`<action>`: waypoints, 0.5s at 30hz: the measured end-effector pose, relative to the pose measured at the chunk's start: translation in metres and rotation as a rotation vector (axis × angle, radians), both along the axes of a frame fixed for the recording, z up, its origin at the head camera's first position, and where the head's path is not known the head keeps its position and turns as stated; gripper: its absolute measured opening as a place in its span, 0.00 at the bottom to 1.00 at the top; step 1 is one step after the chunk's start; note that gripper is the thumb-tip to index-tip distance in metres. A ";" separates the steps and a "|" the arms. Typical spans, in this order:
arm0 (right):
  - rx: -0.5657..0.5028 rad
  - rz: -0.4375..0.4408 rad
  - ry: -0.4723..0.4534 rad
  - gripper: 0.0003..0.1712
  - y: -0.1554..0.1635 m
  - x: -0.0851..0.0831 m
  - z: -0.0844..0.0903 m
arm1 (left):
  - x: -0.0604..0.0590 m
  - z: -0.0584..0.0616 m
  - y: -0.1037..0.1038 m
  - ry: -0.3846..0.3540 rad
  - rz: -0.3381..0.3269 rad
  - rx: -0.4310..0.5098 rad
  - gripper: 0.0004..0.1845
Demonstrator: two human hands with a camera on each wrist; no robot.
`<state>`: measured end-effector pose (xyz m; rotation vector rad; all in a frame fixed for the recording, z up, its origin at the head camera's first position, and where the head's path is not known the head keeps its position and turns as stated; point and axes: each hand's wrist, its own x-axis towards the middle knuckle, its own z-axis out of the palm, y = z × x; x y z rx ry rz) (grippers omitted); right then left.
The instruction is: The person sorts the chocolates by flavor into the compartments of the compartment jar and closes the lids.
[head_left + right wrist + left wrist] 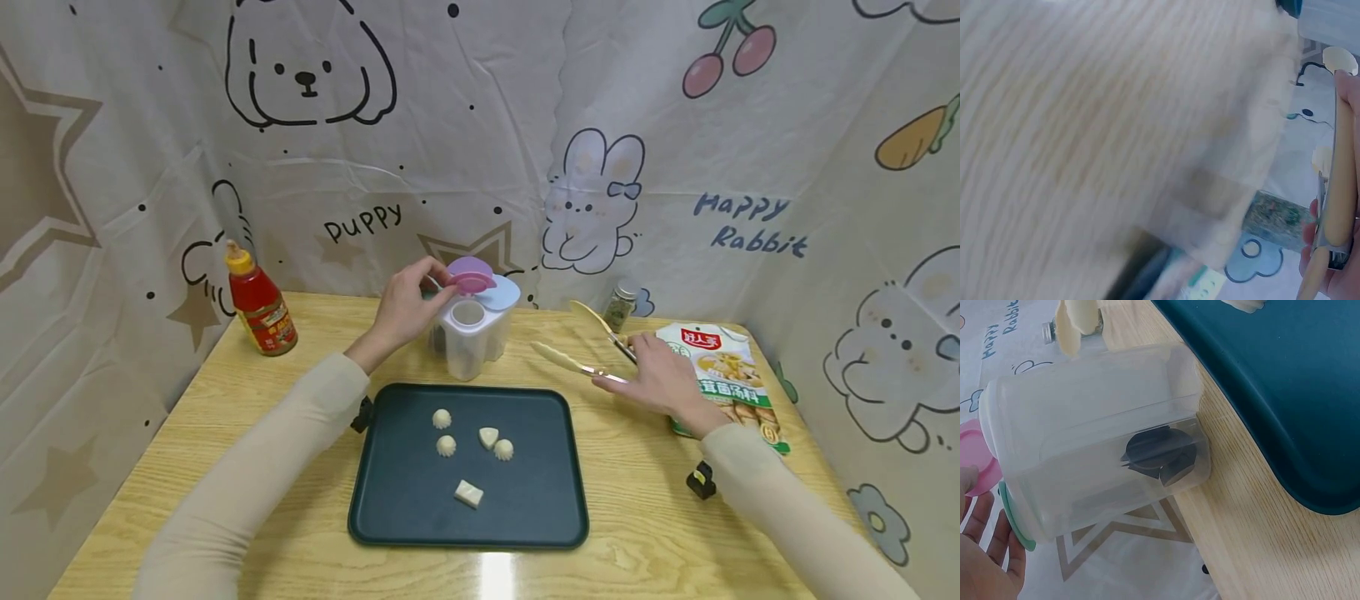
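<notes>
A clear plastic storage container (467, 354) with several coloured flip lids stands behind the tray. My left hand (411, 302) pinches its pink lid (474, 283), which is raised above a round opening. In the left wrist view, fingers also lie by the green lid (1015, 515), and dark flat pieces (1161, 453) show inside one compartment. My right hand (660, 375) holds tongs (558, 358) with cream tips spread apart, pointing left toward the container. On the dark teal tray (420, 521) lie several small cream-white pieces, including a ridged round one (442, 418) and a rectangular block (468, 493).
A red sauce bottle (262, 308) with a yellow cap stands at the back left. At the back right are a small glass jar of dried herbs (620, 307) and a white and green food packet (738, 375), partly behind my right hand. A printed curtain (450, 167) hangs behind the table.
</notes>
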<state>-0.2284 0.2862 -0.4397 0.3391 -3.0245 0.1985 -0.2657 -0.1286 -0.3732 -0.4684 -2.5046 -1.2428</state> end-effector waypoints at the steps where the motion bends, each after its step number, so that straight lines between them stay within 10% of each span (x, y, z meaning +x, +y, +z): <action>1: 0.005 0.001 0.006 0.58 0.002 0.002 0.002 | 0.000 0.000 0.000 0.001 0.000 -0.001 0.10; 15: 0.052 0.103 0.072 0.46 0.010 0.046 0.033 | 0.000 0.000 0.000 0.000 -0.001 -0.005 0.11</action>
